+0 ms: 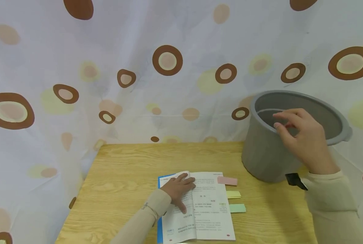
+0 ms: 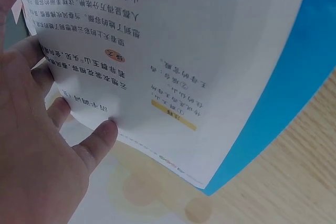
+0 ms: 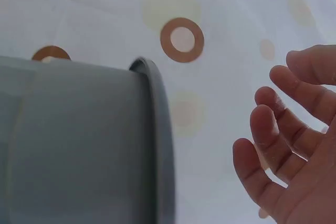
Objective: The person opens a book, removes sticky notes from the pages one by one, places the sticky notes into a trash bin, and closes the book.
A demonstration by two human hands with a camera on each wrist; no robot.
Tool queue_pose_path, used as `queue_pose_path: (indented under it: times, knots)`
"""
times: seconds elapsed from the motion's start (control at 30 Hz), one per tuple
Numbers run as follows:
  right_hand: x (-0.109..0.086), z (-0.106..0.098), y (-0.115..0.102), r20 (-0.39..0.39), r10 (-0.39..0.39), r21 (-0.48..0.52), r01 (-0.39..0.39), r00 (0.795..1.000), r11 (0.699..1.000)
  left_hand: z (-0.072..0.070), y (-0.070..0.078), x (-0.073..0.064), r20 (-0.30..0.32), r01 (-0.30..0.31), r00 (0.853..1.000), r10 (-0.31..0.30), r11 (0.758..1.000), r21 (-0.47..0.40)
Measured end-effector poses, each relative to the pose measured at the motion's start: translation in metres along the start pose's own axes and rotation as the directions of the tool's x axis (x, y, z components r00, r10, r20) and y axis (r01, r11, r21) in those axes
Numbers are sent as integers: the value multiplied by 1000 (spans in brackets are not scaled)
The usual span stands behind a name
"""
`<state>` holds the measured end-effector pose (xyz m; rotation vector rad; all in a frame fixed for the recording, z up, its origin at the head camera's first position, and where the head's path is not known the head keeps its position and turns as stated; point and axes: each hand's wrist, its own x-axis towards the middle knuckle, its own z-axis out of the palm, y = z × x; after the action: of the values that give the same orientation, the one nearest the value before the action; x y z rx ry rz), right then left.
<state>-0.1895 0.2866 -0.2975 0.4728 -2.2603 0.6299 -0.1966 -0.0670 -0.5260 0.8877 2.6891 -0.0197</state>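
A: Where does the left hand (image 1: 178, 189) rest?

B: Fingers spread and relaxed, it lies on the left page of an open, white-paged paper book with a bright blue cover (image 1: 210, 217), clenching nothing. The printed volume sits directly beneath that palm, its right page stretching out past the fingertips.

A: And the right hand (image 1: 304, 137)?

B: Raised and released, fingers loosely bent, thumb apart from them. It hangs near the rim of a tall, round-mouthed grey plastic bin (image 1: 266, 156); the right wrist view shows the two apart.

A: What lies between the hands?

B: Three paper tabs jut from the book's right edge, to the right of the left hand: a pink strip (image 1: 228, 181) farthest from the person, a yellow strip (image 1: 234, 194) next, a pale green strip (image 1: 237, 208) nearest.

A: The setting?

B: Under both hands, a light wood-grain table (image 1: 126, 189); beyond them, a white cloth printed with brown rings (image 1: 169, 27).
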Motion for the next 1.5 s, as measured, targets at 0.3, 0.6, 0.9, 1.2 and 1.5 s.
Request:
queue_pose_path:
  times: [0.3,0.6,0.9,1.2,1.5]
  knots:
    - [-13,27,-4,46,-71,25,70,996,997,-4,5,-2,-2,2,1000,-1,999,39]
    - [-33,58,-9,201,-117,78,104,973,992,-7,4,-5,-10,16,1000,-15,998,64]
    - [-70,87,-1,549,72,41,-112,833,993,-4,4,-2,-21,-12,1000,13,998,55]
    - [-92,125,20,624,92,89,-187,776,978,-2,-1,1,-16,-10,1000,11,999,31]
    - [-119,159,32,681,171,75,-300,712,951,6,-3,4,-21,-1,1000,2,999,46]
